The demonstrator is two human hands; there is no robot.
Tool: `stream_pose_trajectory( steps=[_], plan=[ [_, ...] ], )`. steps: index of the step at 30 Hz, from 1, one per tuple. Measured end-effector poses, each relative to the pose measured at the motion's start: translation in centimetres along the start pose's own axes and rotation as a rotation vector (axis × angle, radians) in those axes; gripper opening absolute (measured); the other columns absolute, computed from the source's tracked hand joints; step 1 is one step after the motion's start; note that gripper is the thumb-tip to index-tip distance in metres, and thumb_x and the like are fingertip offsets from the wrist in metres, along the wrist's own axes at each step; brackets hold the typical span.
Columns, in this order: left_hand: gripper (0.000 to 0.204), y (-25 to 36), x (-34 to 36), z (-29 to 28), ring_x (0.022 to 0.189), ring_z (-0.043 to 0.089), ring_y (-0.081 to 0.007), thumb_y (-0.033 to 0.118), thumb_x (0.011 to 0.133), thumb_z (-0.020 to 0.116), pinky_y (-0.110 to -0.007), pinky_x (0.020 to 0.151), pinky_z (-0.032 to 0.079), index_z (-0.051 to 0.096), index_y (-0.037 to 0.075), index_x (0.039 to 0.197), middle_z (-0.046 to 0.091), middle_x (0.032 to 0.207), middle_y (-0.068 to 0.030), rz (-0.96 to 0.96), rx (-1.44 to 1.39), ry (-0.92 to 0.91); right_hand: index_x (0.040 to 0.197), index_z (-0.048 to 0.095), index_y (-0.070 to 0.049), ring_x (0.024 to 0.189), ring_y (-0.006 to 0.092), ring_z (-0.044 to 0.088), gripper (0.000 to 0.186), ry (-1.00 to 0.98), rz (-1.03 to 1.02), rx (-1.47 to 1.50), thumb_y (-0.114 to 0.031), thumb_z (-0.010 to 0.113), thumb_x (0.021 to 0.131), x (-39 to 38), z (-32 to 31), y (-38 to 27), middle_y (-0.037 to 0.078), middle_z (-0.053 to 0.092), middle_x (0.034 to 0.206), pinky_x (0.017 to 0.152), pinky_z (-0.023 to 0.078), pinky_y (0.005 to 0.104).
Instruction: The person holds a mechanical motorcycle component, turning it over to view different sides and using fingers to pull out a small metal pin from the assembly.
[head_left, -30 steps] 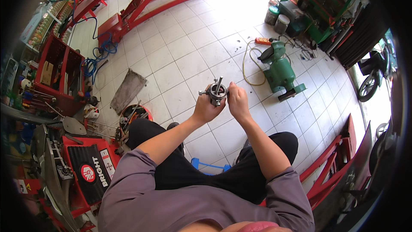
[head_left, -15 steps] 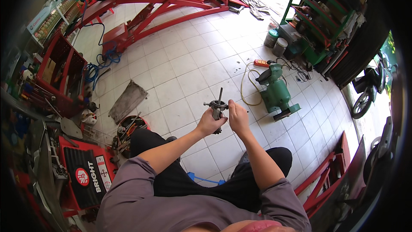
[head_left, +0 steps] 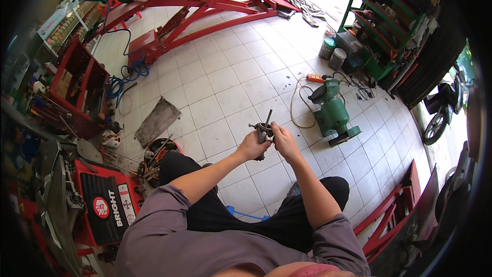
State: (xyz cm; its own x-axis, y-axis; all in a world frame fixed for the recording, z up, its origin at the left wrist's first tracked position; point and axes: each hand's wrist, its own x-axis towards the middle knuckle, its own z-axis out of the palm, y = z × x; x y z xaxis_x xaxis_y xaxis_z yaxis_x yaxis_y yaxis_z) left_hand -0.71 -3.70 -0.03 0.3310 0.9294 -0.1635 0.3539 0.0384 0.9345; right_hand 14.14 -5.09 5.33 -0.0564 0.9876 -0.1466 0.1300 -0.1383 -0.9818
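In front of my knees I hold a dark metal part [head_left: 262,134] with a ring-shaped top, a small screw jutting out on its left side and a thin rod standing up from it, tilted slightly right. My left hand [head_left: 251,146] is closed around its body from the left. On the other side, the fingers of my right hand [head_left: 285,142] are bent in and pressed against the ring's right edge near the rod. The fingertips of that hand are partly hidden, and the part's exact kind is unclear.
A green bench grinder [head_left: 334,114] stands on the tiles to the right. A grey flat plate [head_left: 158,121] and a round tub of tools [head_left: 163,150] lie left. Beyond is a red scissor lift [head_left: 205,13]; a red toolbox [head_left: 105,205] sits beside my left leg.
My right hand has come in to the part, and its fingers now touch the ring. The rod leans a little more to the right. My view has shifted slightly.
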Motion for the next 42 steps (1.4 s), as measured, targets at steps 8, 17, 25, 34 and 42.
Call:
stream_pose_trajectory(
  steps=[8,17,25,34,42],
  plan=[
    [0.012,4.4,-1.9,-1.1,0.068,0.061,-0.0184,0.011,0.082,0.061,-0.033,0.063,0.049,0.061,0.004,0.092,0.063,0.076,-0.0092,0.25,0.186,0.032,0.076,0.063,-0.007,0.06,0.0088,0.052,0.058,-0.089,0.219,0.191,-0.061,0.046,0.091,0.5,-1.4,-0.1,0.002,0.061,0.069,0.059,0.042,0.0302],
    [0.026,2.8,-1.1,-0.6,0.081,0.062,-0.0215,0.015,0.081,0.069,-0.034,0.073,0.05,0.061,0.006,0.105,0.063,0.088,-0.0137,0.211,0.215,-0.043,0.102,0.066,-0.004,0.081,0.0094,0.058,0.035,-0.077,0.219,0.35,-0.035,0.051,0.096,0.0,-1.6,0.6,0.002,0.067,0.092,0.075,0.04,0.0253],
    [0.087,2.1,-0.1,-1.6,0.12,0.048,-0.0264,0.026,0.07,0.083,-0.037,0.1,0.042,0.031,0.003,0.136,0.046,0.124,-0.0134,0.299,0.095,-0.067,0.095,0.064,0.004,0.071,0.0104,0.061,0.037,-0.077,0.15,0.306,-0.029,0.048,0.099,1.6,-1.1,0.8,0.006,0.066,0.082,0.061,0.049,0.0241],
    [0.071,0.2,1.7,-2.9,0.118,0.049,-0.0246,0.021,0.074,0.078,-0.037,0.101,0.042,0.042,0.005,0.133,0.049,0.127,-0.0117,0.245,-0.102,-0.105,0.088,0.063,0.002,0.062,0.009,0.06,0.035,0.032,0.056,0.065,-0.031,0.054,0.096,2.1,-1.5,0.2,0.005,0.064,0.072,0.049,0.043,0.0221],
    [0.014,3.3,0.2,-4.0,0.073,0.058,-0.0306,0.009,0.085,0.06,-0.039,0.068,0.047,0.056,0.001,0.096,0.06,0.079,-0.0146,0.594,0.3,0.001,0.085,0.063,0.0,0.048,0.0073,0.054,0.031,0.021,0.131,0.191,-0.029,0.056,0.095,1.3,-3.8,-0.6,0.003,0.063,0.067,0.042,0.04,0.021]
  ],
)
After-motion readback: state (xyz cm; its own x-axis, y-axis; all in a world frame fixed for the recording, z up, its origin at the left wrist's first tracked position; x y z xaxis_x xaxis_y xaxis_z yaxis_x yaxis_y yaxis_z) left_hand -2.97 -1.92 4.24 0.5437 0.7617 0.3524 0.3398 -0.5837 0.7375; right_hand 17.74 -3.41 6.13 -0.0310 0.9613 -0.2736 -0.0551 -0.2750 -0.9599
